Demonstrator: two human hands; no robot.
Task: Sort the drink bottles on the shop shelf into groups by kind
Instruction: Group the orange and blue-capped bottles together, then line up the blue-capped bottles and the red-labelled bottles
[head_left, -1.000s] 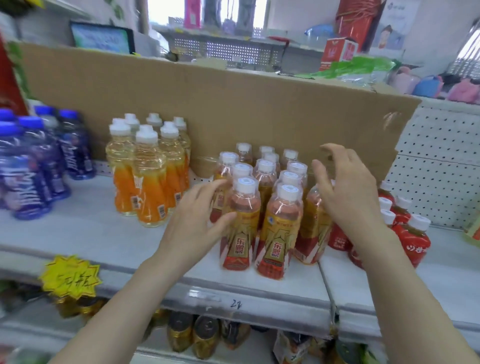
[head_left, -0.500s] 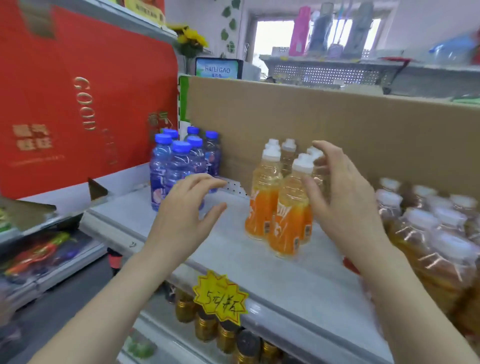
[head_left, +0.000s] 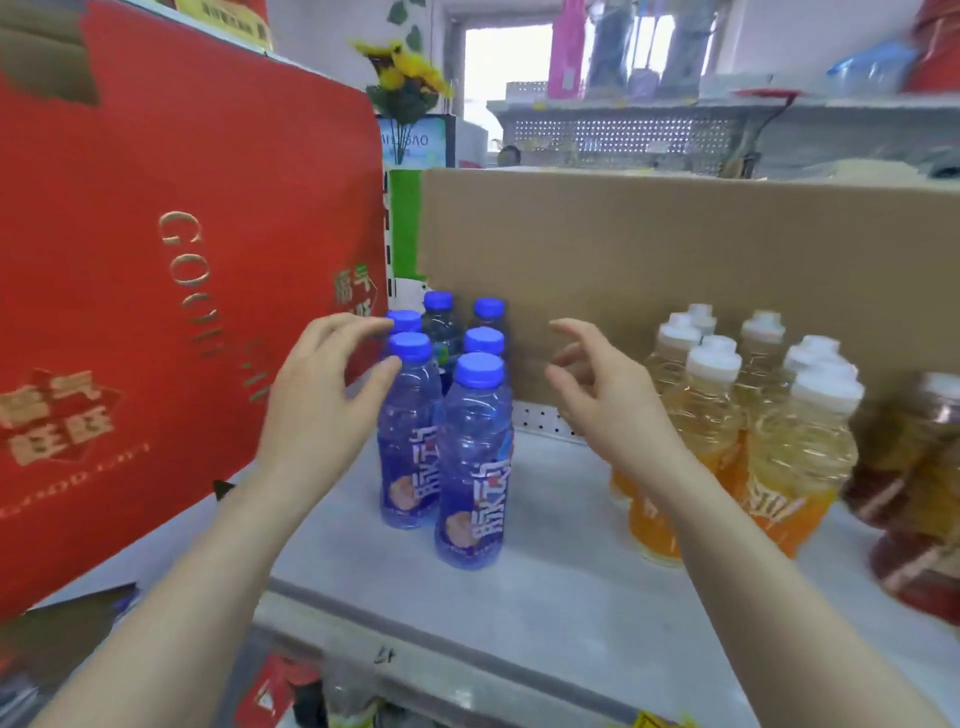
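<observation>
Several blue-capped bottles (head_left: 470, 457) stand in a tight cluster on the grey shelf (head_left: 561, 597). My left hand (head_left: 322, 405) hovers at the cluster's left side, fingers loosely curved, thumb close to a front bottle and fingertips near a cap; it holds nothing. On the cluster's right, my right hand (head_left: 613, 400) is raised in the gap, fingers relaxed and empty. Further right stands a group of orange drink bottles with white caps (head_left: 711, 431), and beside them amber bottles with red labels (head_left: 919, 493).
A large red gift box (head_left: 156, 291) rises close on the left of the blue bottles. A brown cardboard sheet (head_left: 675, 249) backs the shelf. Below the shelf edge lie more packaged goods (head_left: 291, 691). Bare shelf surface lies in front of the bottles.
The view has swung left from the amber and orange bottles to the blue ones. Both hands moved left with it and now flank the blue cluster, still empty.
</observation>
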